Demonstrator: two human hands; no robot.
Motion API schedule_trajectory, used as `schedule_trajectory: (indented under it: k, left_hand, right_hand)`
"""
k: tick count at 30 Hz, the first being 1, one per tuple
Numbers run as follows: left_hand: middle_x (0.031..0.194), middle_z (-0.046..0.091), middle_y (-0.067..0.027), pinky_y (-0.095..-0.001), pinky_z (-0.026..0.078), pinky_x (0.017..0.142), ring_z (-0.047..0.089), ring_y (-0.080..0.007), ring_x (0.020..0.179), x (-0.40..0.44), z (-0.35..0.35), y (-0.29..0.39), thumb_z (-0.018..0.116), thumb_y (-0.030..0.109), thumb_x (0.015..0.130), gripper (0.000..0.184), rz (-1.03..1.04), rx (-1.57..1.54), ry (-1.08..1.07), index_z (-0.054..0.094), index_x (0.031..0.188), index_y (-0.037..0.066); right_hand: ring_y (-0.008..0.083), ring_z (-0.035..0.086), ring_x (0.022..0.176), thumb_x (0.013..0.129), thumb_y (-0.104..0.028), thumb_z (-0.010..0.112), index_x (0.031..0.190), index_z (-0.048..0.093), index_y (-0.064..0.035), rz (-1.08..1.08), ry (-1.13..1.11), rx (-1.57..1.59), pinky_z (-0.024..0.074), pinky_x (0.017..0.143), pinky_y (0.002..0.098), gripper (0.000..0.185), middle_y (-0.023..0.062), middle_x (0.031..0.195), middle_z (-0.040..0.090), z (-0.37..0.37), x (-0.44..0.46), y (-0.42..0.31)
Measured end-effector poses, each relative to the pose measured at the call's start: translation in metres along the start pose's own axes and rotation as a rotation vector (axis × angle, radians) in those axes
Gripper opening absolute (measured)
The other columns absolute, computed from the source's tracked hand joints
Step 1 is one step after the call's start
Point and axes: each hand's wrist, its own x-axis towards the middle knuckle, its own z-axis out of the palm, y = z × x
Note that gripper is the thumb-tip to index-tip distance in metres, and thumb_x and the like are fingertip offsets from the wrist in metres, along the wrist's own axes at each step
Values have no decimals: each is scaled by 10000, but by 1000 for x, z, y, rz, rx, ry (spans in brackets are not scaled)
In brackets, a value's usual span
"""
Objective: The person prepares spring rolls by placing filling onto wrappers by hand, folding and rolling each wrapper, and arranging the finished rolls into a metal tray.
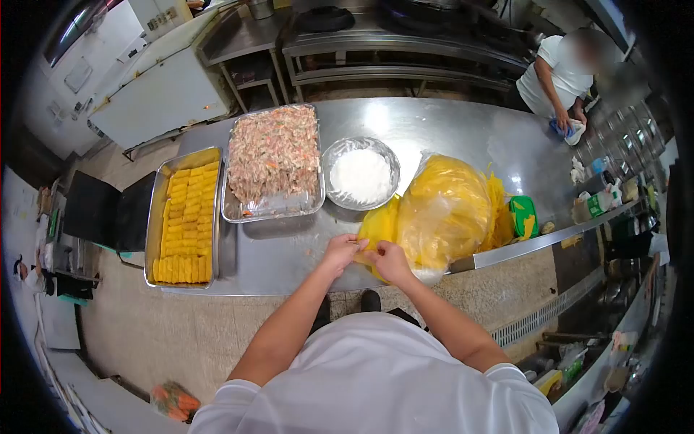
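Note:
A thin yellow wrapper sheet (380, 223) lies at the table's front edge, partly against a big clear plastic bag (446, 210) full of yellow sheets. My left hand (344, 253) pinches the sheet's near left edge, fingers closed. Close beside it, my right hand (389, 262) also has its fingertips closed on the sheet. Just beyond my hands stands a metal bowl (395, 170) of white paste. To its left is a metal tray (275, 213) heaped with shredded, pinkish filling. Farther left, a deep tray (217, 249) holds rows of yellow rolls (189, 217).
Loose yellow strips (499, 213) and a green container (523, 217) sit right of the bag. A raised metal edge (549, 239) runs along the front right. Across the table, a co-worker (560, 79) handles a cloth (570, 132). A black chair (108, 210) stands left.

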Motion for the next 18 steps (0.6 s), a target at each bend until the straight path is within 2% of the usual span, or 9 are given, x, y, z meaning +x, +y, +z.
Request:
schedule_trajectory:
  k: [2, 5, 8, 9, 12, 15, 18]
  left_hand:
    - [886, 756, -43, -322, 533, 638, 674, -122, 759, 2, -5, -1, 834, 185, 959, 198, 47, 91, -2, 784, 1031, 8]
    - [877, 778, -99, -377, 567, 682, 725, -187, 776, 1, -25, -2, 834, 219, 933, 233, 199, 602, 147, 787, 1023, 9]
    - [882, 776, -193, -424, 584, 755, 764, -306, 803, -18, -41, 8, 870, 272, 858, 329, 320, 791, 320, 778, 1057, 25]
    - [894, 781, -196, -436, 587, 765, 769, -324, 822, -24, -50, 10, 867, 279, 859, 331, 326, 789, 337, 780, 1057, 29]
    - [936, 793, -200, -463, 593, 799, 779, -363, 875, -47, -82, 20, 865, 295, 854, 339, 311, 762, 387, 786, 1064, 41]
    - [971, 802, -196, -466, 598, 832, 781, -368, 910, -66, -114, 25, 877, 294, 843, 349, 248, 729, 427, 792, 1077, 50]
    - [982, 807, -190, -465, 601, 840, 782, -371, 918, -73, -153, 25, 895, 283, 832, 365, 235, 808, 459, 792, 1094, 50]
  right_hand:
    - [287, 694, 710, 921, -224, 794, 929, 740, 50, 23, 172, 85, 537, 682, 442, 280, 203, 764, 707, 6, 7, 14]
    - [263, 652, 654, 932, -213, 777, 868, 712, 51, 92, 328, 127, 509, 646, 442, 279, 189, 720, 685, -6, 2, 29]
    - [248, 639, 632, 938, -191, 759, 853, 705, 53, 113, 461, 123, 499, 631, 430, 265, 183, 701, 678, -26, -5, 30]
    - [244, 639, 627, 941, -183, 753, 853, 705, 55, 110, 510, 122, 497, 627, 424, 258, 182, 694, 676, -32, -6, 29]
    - [306, 661, 655, 950, -162, 743, 952, 712, 53, 123, 501, 16, 520, 654, 461, 218, 196, 800, 714, -52, 2, 25]
    - [419, 690, 901, 909, -136, 764, 1034, 710, 28, -99, 661, -288, 544, 802, 529, 214, 242, 958, 714, -57, 8, 12]
    - [426, 642, 1055, 865, -106, 780, 1090, 709, -2, -300, 745, -483, 527, 902, 533, 258, 214, 1071, 697, -60, 7, -26]
